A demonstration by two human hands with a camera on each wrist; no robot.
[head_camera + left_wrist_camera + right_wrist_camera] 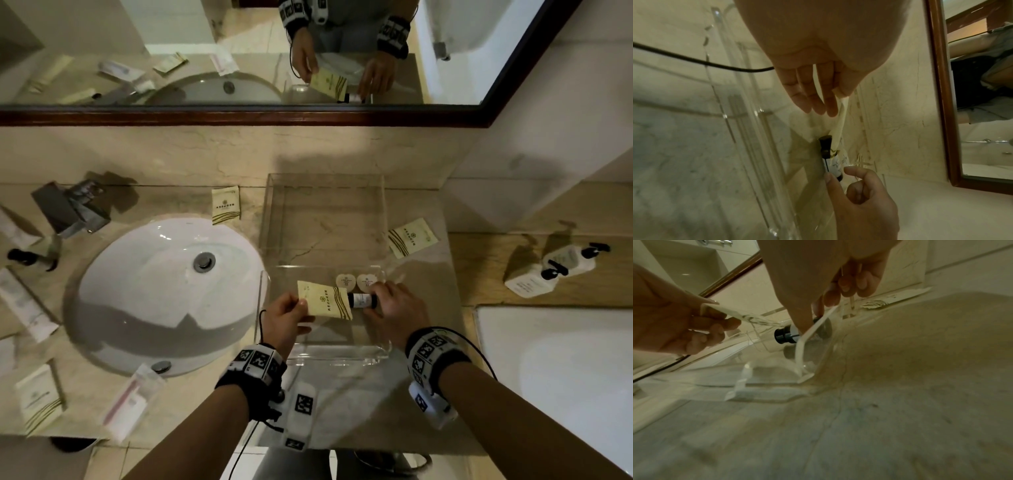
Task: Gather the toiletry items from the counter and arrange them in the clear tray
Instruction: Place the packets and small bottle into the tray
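The clear tray [270, 219] sits on the marble counter [342, 404] just right of the white sink basin [137, 291], and both hands work over its near end. The left hand [284, 317] pinches a cream sachet [325, 300] by its left edge between thumb and forefinger, the other fingers loosely extended beneath it (the left wrist view shows them nearly straight), and the sachet hangs above the tray floor. The right hand [394, 308] grips a small bottle [361, 300] with a white label and black cap, its fingertips curled round the bottle's base end; the bottle lies on its side, low in the tray, its cap end tucked under the sachet's right edge. Just beyond the bottle, inside the tray, two small heart-shaped white items [356, 281] lie side by side, touching. A second cream sachet [412, 237] lies at the tray's right edge; whether it is inside or outside the wall, I cannot tell. A third sachet [225, 205] lies on the counter behind the basin, and a wrapped pink toothbrush [132, 399] lies near the basin's front edge.
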